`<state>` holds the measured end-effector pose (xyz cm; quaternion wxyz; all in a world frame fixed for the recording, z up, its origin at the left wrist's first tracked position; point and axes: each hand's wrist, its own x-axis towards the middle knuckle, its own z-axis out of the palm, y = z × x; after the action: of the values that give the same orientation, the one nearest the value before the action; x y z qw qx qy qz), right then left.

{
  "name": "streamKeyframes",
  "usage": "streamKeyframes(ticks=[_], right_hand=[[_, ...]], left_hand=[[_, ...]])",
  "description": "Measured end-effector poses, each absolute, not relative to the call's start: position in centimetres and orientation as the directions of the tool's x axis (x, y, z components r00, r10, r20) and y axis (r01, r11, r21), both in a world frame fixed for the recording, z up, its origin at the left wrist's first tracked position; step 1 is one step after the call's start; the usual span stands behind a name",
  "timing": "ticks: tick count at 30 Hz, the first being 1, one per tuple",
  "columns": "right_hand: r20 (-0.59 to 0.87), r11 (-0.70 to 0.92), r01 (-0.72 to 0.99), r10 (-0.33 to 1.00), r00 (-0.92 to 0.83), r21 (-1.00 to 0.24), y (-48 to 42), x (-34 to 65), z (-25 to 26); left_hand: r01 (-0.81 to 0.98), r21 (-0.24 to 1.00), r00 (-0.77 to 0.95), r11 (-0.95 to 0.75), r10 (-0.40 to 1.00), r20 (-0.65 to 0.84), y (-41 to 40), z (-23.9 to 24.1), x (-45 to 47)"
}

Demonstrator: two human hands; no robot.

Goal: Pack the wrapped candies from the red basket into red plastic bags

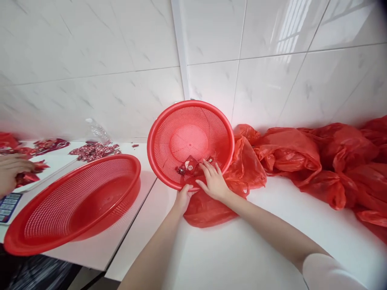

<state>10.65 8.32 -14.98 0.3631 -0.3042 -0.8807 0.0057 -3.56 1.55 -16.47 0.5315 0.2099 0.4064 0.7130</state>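
Two red mesh baskets sit in your view. One basket (190, 141) is tipped up on edge at frame centre, its open face toward you, its lower rim resting on a red bag (211, 209) on the white counter (242, 257). Your left hand (183, 199) pinches that lower rim from below, thumb over the edge, fingers hidden behind the mesh. Your right hand (213, 181) reaches over the rim into the bowl, fingers spread and loose, holding nothing that can be seen.

Item in reach: a few red packets (189, 166) lie bunched at the lowest part of the tilted bowl, just above the rim. They sit to the left of your right fingertips, just beside them; contact cannot be told. One more scrap (209, 160) lies right above those fingertips. The bunch runs roughly left to right along the curve of the rim. Your right hand is the nearer one, on the inside of the bowl; your left is just below but on the outer side of the rim.

Other stock:
- second basket (72, 201), lower left, empty, tilted, lying on an adjoining table (99, 249).
- loose packets (93, 150), upper left on that table, with a clear bottle (97, 131) behind.
- another person's hand (12, 171) at the far left edge, closed on red packets, above a scale keypad (8, 205).
- crumpled red bags (326, 161) heaped along the tiled wall, right half of frame.
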Motion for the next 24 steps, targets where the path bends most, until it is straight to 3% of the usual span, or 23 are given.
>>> streamKeyframes(ticks=[5,9,16,24], right_hand=[[0.577,0.858,0.473,0.492,-0.652,-0.198,8.1,10.6,-16.5],[0.596,0.892,0.408,0.439,-0.672,-0.196,7.8,11.4,-16.8],[0.67,0.822,0.532,0.513,-0.537,-0.204,8.4,11.4,-16.9],[0.649,0.867,0.454,0.467,-0.601,-0.203,8.0,11.9,-16.6]], left_hand=[[-0.581,0.802,-0.385,-0.137,0.915,-0.123,1.5,-16.5,-3.7],[-0.611,0.785,-0.318,-0.098,0.939,-0.131,1.6,-16.4,-4.1],[-0.588,0.806,-0.326,-0.067,0.932,-0.161,1.5,-16.4,-3.9],[-0.574,0.813,-0.336,-0.093,0.933,-0.13,1.5,-15.9,-3.8]])
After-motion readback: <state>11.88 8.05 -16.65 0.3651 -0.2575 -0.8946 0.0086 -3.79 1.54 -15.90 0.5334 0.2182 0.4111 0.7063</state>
